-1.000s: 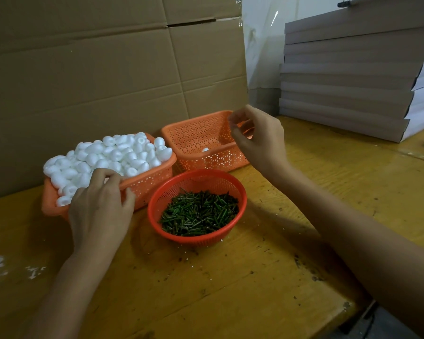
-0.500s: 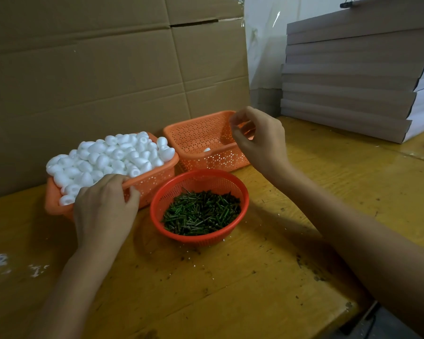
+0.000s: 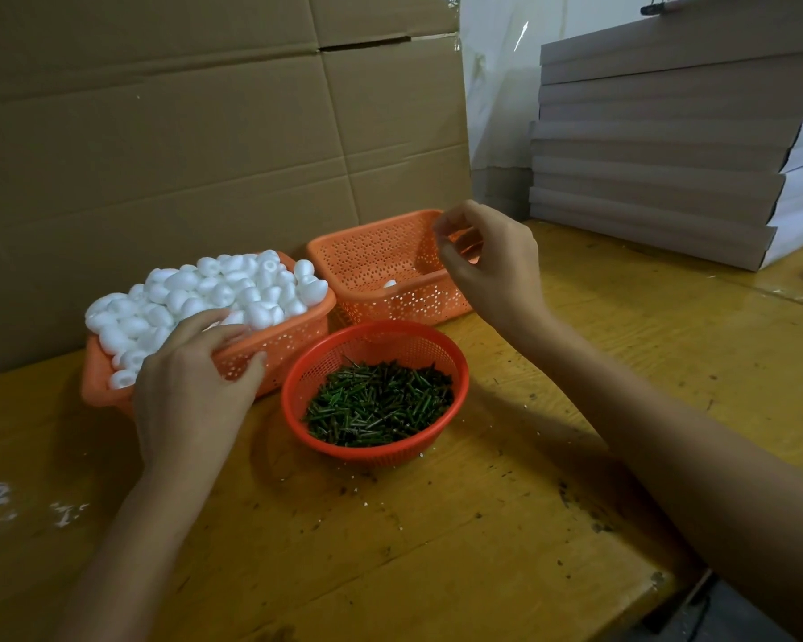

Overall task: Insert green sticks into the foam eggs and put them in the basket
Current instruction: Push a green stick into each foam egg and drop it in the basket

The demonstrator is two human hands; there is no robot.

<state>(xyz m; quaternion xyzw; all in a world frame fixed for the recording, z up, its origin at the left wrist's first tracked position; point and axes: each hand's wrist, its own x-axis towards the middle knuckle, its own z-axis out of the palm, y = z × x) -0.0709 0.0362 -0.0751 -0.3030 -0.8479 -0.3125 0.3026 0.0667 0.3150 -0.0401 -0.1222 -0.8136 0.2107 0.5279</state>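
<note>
Left hand [image 3: 191, 386] on foam eggs [image 3: 214, 289], right hand [image 3: 487, 261] over orange basket [image 3: 372, 257], green sticks [image 3: 376, 403] in bowl [image 3: 297, 377]

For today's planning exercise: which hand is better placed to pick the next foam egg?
Left: the left hand rests on the foam eggs; the right hand hovers over the far basket.

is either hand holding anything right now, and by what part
Right hand: nothing visible between its fingers. Left hand: fingertips on the foam eggs at the pile's near edge; a grip cannot be told.
</note>
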